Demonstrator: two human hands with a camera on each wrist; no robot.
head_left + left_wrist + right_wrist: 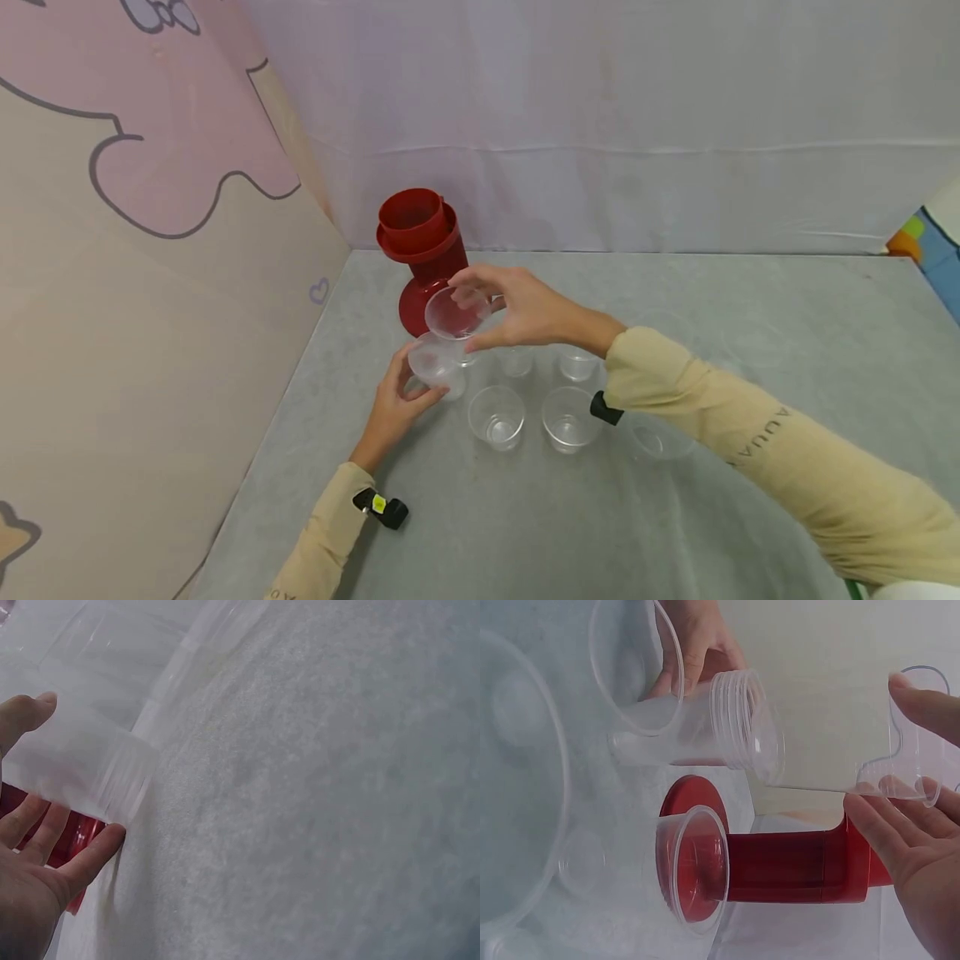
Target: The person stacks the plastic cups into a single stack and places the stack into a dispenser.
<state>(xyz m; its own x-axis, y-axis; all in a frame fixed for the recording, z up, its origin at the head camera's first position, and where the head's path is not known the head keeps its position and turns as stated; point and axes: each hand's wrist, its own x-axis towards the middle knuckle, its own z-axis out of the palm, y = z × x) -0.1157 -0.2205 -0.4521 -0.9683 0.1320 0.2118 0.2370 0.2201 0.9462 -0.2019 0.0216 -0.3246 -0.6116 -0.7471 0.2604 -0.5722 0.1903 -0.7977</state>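
Observation:
My left hand (393,408) holds a stack of nested clear plastic cups (694,720), tilted, its several rims showing in the right wrist view. Thumb and fingers lie around the side of the stack. In my right hand (525,308) is a single clear plastic cup (825,742), gripped near its rim between thumb and fingers. Its base end is right at the mouth of the stack. Just behind both hands, on the table, stands a red plastic stand (442,262) with a round base and wide cup-like top.
Several clear cups stand upright on the grey table (525,533), among them one cup (497,417) and another cup (572,421) in front of my right forearm. A patterned wall (187,333) borders the table on the left; a white sheet (637,192) hangs behind.

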